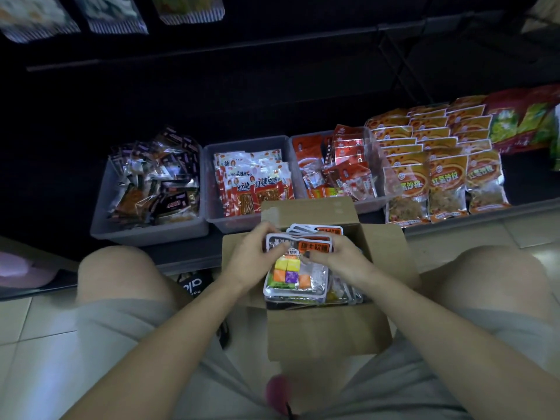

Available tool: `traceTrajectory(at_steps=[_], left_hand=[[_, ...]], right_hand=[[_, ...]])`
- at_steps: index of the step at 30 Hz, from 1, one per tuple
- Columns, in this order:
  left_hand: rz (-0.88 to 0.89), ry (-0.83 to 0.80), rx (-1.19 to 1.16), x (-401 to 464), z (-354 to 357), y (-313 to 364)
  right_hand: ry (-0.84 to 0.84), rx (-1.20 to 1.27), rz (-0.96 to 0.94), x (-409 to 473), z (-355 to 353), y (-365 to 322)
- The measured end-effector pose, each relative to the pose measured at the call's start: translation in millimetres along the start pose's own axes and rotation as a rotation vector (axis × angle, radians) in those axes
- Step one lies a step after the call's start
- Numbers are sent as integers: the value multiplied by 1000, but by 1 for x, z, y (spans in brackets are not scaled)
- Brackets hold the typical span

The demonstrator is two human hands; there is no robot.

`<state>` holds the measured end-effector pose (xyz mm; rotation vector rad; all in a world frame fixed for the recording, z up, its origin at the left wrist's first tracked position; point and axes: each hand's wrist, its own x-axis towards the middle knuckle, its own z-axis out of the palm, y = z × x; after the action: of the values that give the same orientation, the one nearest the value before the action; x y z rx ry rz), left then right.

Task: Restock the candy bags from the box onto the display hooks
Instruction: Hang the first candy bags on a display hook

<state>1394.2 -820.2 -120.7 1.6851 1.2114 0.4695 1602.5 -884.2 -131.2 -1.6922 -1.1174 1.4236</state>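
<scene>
Candy bags (295, 269) lie stacked in an open cardboard box (328, 328) that stands on the tiled floor between the person's bent knees. The top bag shows coloured cubes through its clear window, and both hands hold it just above the stack. The left hand (250, 257) comes in from the box's left side, forearm angled up from the lower left, its fingers (266, 234) curled over the bag's upper left corner and thumb pressed on the printed label. The right hand (335, 257) reaches in from the box's right side, forearm running from the lower right, its fingers curled around the bag's right edge, pinching it near the orange label.

Behind the box, three grey bins sit in a row on a low dark shelf: the left bin (145, 228) holds dark-wrapped snacks, the middle bin (236, 221) red and white packets, the right bin (374, 204) red packets. To the right of the bins stand rows of orange packets (439, 177). Far above the box, striped bags (115, 13) hang, blurred.
</scene>
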Motion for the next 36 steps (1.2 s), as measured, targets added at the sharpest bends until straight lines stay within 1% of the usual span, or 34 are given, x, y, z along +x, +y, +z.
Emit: traceTrajectory(at_steps=[2, 5, 9, 11, 14, 16, 18, 21, 24, 26, 28, 31, 33, 36], left_hand=[[-92, 26, -155, 3, 2, 5], [-156, -39, -189, 5, -2, 12], [-165, -150, -208, 9, -18, 26], [-158, -208, -261, 14, -30, 36], [-137, -236, -360, 18, -49, 49], [-160, -261, -446, 19, -58, 55], [-153, -269, -509, 16, -62, 63], [-134, -190, -526, 14, -68, 68], [-133, -95, -591, 9, -76, 74], [-139, -70, -627, 7, -85, 79], [-108, -35, -655, 5, -95, 84], [-63, 84, -665, -1, -111, 95], [-13, 188, -654, -5, -124, 103], [31, 310, -640, -10, -145, 110]], right_hand=[[33, 58, 5, -1, -3, -4], [90, 171, 43, 1, -8, -10], [32, 273, 57, 3, -19, -35], [6, 286, 36, 5, -21, -48], [32, 349, 13, 13, -22, -64], [50, 393, 20, 17, -21, -78], [55, 393, 5, 19, -17, -92], [112, 431, -16, 19, -6, -113], [143, 429, -48, 17, 8, -138], [170, 425, -73, 18, 17, -152], [188, 401, -88, 22, 25, -166], [202, 403, -109, 26, 39, -194], [150, 389, -120, 30, 46, -213], [-5, 332, -133, 30, 53, -239]])
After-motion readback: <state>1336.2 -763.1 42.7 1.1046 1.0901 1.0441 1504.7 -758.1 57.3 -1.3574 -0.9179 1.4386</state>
